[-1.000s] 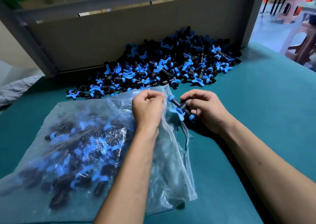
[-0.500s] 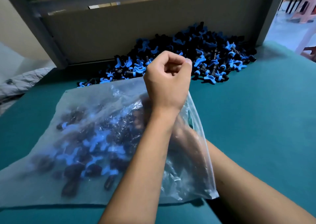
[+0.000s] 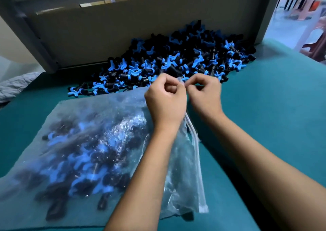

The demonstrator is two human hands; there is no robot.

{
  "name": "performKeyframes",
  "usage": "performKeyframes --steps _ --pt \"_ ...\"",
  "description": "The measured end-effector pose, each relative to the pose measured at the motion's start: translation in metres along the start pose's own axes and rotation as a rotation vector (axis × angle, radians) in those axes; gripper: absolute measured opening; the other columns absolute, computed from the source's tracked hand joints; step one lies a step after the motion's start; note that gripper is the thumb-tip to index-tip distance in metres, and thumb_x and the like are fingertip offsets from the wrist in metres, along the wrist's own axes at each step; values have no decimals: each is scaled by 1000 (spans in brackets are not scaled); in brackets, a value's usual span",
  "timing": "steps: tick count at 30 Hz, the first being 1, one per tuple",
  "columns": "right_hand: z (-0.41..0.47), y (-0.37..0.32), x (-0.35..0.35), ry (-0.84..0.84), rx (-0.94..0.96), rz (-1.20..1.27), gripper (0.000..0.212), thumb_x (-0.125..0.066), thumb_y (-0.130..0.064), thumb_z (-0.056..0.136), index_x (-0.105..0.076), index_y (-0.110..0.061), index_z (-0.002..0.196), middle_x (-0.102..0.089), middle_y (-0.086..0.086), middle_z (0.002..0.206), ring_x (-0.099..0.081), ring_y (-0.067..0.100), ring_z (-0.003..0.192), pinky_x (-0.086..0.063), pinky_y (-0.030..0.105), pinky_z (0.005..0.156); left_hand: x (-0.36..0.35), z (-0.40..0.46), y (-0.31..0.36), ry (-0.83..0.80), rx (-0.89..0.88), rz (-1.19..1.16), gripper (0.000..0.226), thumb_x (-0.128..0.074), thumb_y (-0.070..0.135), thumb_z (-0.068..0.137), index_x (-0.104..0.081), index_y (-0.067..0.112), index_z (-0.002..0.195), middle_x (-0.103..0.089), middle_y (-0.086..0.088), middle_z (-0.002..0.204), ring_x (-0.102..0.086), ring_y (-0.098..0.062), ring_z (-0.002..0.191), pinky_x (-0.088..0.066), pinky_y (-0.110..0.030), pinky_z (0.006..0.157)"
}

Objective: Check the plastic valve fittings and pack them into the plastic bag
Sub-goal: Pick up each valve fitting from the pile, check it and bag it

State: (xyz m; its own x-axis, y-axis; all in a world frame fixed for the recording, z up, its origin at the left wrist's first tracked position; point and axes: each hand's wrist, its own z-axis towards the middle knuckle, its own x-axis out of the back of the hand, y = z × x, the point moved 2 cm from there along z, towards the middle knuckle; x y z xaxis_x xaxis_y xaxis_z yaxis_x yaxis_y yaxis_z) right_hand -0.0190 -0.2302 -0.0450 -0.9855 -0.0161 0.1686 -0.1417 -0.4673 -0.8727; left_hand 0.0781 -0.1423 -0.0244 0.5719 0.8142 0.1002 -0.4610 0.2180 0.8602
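A clear zip-top plastic bag (image 3: 91, 142) lies on the teal table, holding several black valve fittings with blue handles. Its zip edge (image 3: 195, 153) runs down the right side. My left hand (image 3: 165, 100) and my right hand (image 3: 205, 94) meet at the bag's far top corner, both pinching the zip strip there between fingers and thumb. Beyond the hands, a large pile of loose black and blue fittings (image 3: 176, 61) lies against the back board.
A grey cardboard board (image 3: 109, 27) in a metal frame stands behind the pile. The teal table (image 3: 273, 116) stretches to the right. A crumpled white bag (image 3: 15, 84) lies at the far left. Stools stand on the floor at upper right.
My right hand carried fittings into the bag, then came out without them. Both hands now pinch the zip edge at the bag's top corner, and the mouth is drawn together.
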Motion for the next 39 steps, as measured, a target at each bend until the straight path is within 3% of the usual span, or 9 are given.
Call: performKeyframes --steps 3,6,9,12,19,25,30,34,39 --pt "16 17 13 -10 -5 -337 21 -55 -9 77 -73 -19 83 -71 1 87 -64 18 83 -52 32 78 -13 -18 -31 -228 82 241 14 -72 11 81 -64 15 71 -60 11 55 -57 -6 54 -46 -25 60" --pt "33 44 24 -235 47 -880 34 -62 -27 90 -61 -17 122 -47 16 128 -42 37 120 -45 47 100 -18 -27 -48 -308 86 374 16 -72 18 81 -60 20 71 -57 16 51 -60 -10 57 -47 -25 58" --pt "45 59 26 -296 15 -975 55 -61 -41 93 -43 -27 142 -24 20 152 -25 43 136 -36 52 109 -18 -25 -53 -305 97 373 16 -72 22 79 -60 24 69 -60 28 60 -59 -3 56 -45 -22 56" --pt "52 63 25 -348 -52 -989 54 -58 -46 95 -42 -30 144 -38 18 146 -29 41 136 -36 51 106 -18 -25 -55 -308 125 364 14 -73 23 80 -62 25 71 -61 31 63 -59 -2 57 -46 -21 57" --pt "17 41 30 -234 162 -552 21 -68 -14 91 -72 -26 107 -55 1 97 -52 18 88 -41 21 75 -14 -25 -49 -219 137 256 12 -73 29 87 -64 26 79 -65 15 66 -62 -1 63 -44 -18 57" --pt "-12 19 31 -253 -337 369 23 -57 -36 102 -59 -19 87 -59 12 66 -42 12 41 -25 15 41 -9 -18 -50 -228 194 24 29 -71 39 92 -62 41 119 -69 7 108 -72 -18 74 -60 -40 73" --pt "-17 21 31 -335 -419 507 31 -56 -33 103 -55 -10 82 -51 9 57 -28 10 42 -19 15 43 -10 -19 -50 -259 295 -322 10 -73 9 94 -72 17 98 -75 2 83 -71 -13 70 -57 -27 59" --pt "-17 24 33 -363 -448 573 21 -58 -21 101 -64 -6 87 -51 13 72 -42 16 54 -40 28 56 -8 -20 -51 -306 408 -423 13 -75 7 91 -70 9 103 -74 -8 84 -71 -19 66 -58 -27 61" --pt "-15 25 35 -425 -530 722 26 -44 2 102 -65 7 115 -68 16 96 -56 13 66 -49 18 59 -8 -20 -51 -286 441 -458 16 -78 -2 86 -72 5 99 -75 -10 88 -71 -17 71 -60 -25 70"
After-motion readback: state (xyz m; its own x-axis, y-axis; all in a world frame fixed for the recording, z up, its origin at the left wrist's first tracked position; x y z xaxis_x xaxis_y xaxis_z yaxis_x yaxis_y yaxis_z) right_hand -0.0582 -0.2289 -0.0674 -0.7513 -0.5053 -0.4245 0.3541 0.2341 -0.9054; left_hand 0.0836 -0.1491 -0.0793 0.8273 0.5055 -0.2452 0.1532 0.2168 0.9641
